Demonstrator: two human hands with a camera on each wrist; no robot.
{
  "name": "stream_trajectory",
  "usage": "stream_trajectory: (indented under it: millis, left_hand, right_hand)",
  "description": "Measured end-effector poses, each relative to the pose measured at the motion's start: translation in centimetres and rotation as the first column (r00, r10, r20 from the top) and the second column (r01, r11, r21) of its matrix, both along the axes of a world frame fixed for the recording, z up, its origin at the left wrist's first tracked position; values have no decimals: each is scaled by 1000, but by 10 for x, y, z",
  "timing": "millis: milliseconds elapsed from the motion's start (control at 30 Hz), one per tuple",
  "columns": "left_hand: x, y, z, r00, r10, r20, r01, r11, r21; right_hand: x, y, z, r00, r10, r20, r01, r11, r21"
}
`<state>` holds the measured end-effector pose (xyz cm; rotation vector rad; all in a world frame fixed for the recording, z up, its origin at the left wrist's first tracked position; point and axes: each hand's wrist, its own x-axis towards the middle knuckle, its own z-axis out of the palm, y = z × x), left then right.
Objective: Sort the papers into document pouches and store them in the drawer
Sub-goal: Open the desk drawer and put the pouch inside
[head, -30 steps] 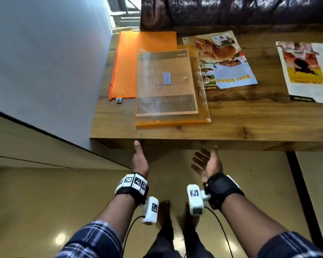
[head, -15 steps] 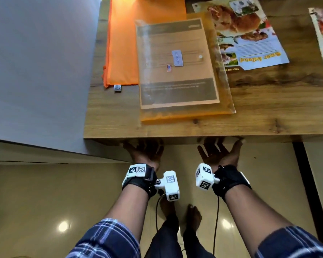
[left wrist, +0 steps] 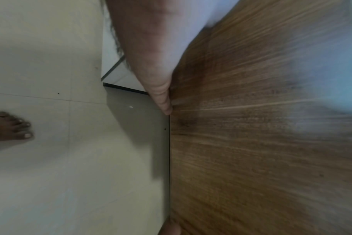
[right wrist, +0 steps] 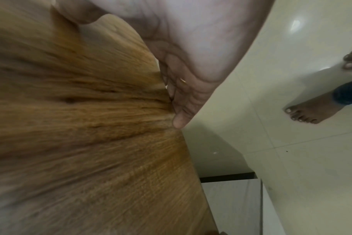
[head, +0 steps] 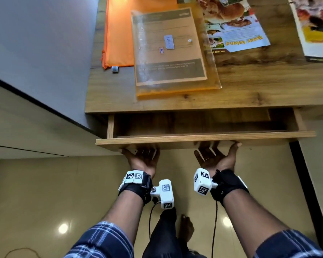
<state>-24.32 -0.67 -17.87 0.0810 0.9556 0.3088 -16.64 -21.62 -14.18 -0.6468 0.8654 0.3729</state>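
Under the table's front edge, the drawer [head: 203,139] is seen part-way out. Its front panel is grasped from below by the left hand [head: 144,158] and the right hand [head: 213,157], palms up, fingers hooked beneath. Near the table's left edge, a clear document pouch [head: 172,53] holding a paper is laid, overlapping an orange pouch [head: 119,30].

Both sets of fingertips vanish under the drawer front [head: 203,140], so the grip of the left hand [head: 144,161] and right hand [head: 213,161] can't be judged. The orange pouch [head: 119,34] and magazine [head: 313,28] run off the frame. The wood in both wrist views is smeared.
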Motion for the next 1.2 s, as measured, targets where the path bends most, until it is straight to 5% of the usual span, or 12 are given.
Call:
stream_trajectory:
  millis: [433,533,800,1033,1200]
  left_hand:
    - [-129,-52,30,992,-101,-77,105,994,39]
    - [-146,-61,45,967,-219,-134,233,967,101]
    - [-155,-77,102,730,-600,-326,681,679,276]
    - [-111,-85,166,704,-671,-230,674,531,514]
    - [-58,-58,189,713,-635,-297,642,421,640]
  right_hand:
    - [-118,-64,24,991,105,-81,-111,991,-70]
    - [-134,-75,40,991,122,-61,-129,984,-126]
    - [-152,-101,85,990,85,111,-59,973,-224]
    - [-116,-76,130,937,161,309,-104,976,-193]
    - [-64,-42,149,877,315,363,-150,896,-417]
